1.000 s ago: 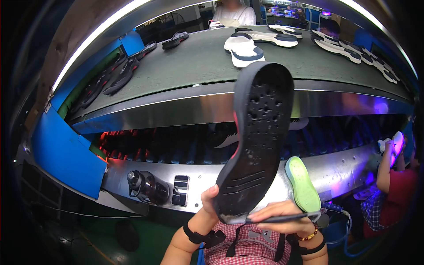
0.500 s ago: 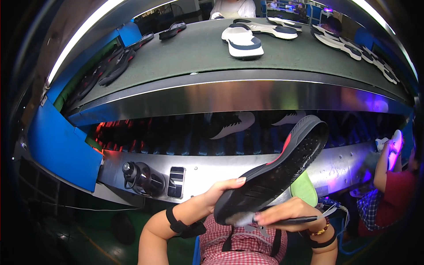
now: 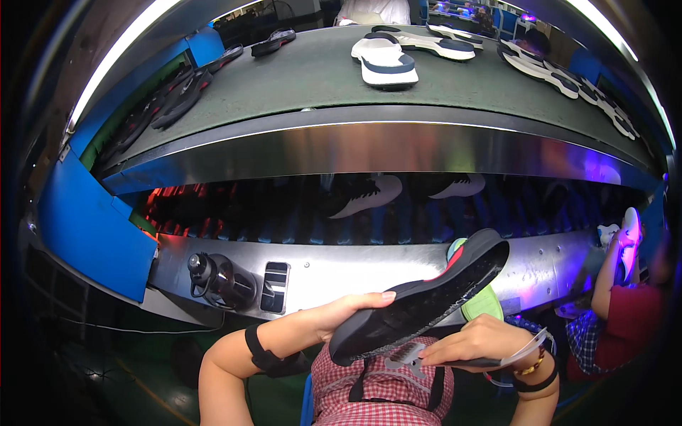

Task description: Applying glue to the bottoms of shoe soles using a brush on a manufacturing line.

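Note:
My left hand point(image 3: 347, 312) grips a black shoe sole point(image 3: 419, 305) by its near end, holding it almost flat with the far tip raised to the right; a red patch shows near the tip. Just under the sole, my right hand point(image 3: 474, 342) pinches a thin dark brush point(image 3: 490, 361) that points left beneath it. A green shoe part point(image 3: 482, 304) sits behind the sole.
A dark conveyor belt point(image 3: 320, 78) runs above, carrying white-and-blue soles point(image 3: 387, 60) and black soles point(image 3: 177, 96). Below its steel edge, a lower level holds shoes point(image 3: 369, 195). A black knob and switch panel point(image 3: 234, 284) sit at left. Another person point(image 3: 625, 298) works at right.
The sole stood upright with its tread toward me; it has tipped down to a near-flat pose. My right hand with the brush has stayed under it.

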A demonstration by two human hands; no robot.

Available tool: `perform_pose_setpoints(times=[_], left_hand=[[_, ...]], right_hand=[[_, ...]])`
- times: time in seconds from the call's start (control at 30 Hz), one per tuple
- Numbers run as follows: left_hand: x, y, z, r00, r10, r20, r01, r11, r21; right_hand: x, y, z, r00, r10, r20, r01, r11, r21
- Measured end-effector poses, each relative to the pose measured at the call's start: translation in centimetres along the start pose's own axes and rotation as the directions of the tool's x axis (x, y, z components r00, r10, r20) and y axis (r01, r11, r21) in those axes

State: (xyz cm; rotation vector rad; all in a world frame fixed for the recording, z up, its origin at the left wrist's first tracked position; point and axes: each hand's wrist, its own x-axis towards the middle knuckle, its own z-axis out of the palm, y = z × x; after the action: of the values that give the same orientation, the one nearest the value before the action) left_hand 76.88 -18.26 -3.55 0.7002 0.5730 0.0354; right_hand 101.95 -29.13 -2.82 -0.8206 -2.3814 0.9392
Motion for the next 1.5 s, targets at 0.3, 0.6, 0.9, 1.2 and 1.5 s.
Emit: perform_pose_setpoints(times=[0.3, 0.6, 0.9, 1.2, 1.5], left_hand=[[-0.4, -0.4, 0.0, 0.996, -0.008, -0.087, 0.015, 0.996, 0.088], [-1.4, -0.1, 0.0, 0.988, -0.018, -0.15, 0.035, 0.993, 0.11], [-2.3, -0.6, -0.7, 0.986, -0.025, -0.167, 0.049, 0.988, 0.144], [-2.3, -0.9, -1.0, 0.986, 0.02, -0.166, 0.005, 0.989, 0.147], [-1.2, -1.1, -1.1, 0.979, 0.141, -0.146, -0.129, 0.988, 0.088]], right_hand=[[-1.3, -0.3, -2.1, 0.99, 0.062, 0.126, -0.041, 0.985, -0.166], [-1.7, -0.3, -3.6, 0.985, 0.106, 0.133, -0.082, 0.981, -0.178], [-2.9, -0.2, -4.1, 0.99, 0.136, -0.027, -0.138, 0.987, -0.077], [-4.0, 0.7, -4.5, 0.97, 0.145, -0.195, -0.165, 0.982, -0.09], [-3.7, 1.6, -3.1, 0.965, 0.16, -0.209, -0.128, 0.979, 0.158]])
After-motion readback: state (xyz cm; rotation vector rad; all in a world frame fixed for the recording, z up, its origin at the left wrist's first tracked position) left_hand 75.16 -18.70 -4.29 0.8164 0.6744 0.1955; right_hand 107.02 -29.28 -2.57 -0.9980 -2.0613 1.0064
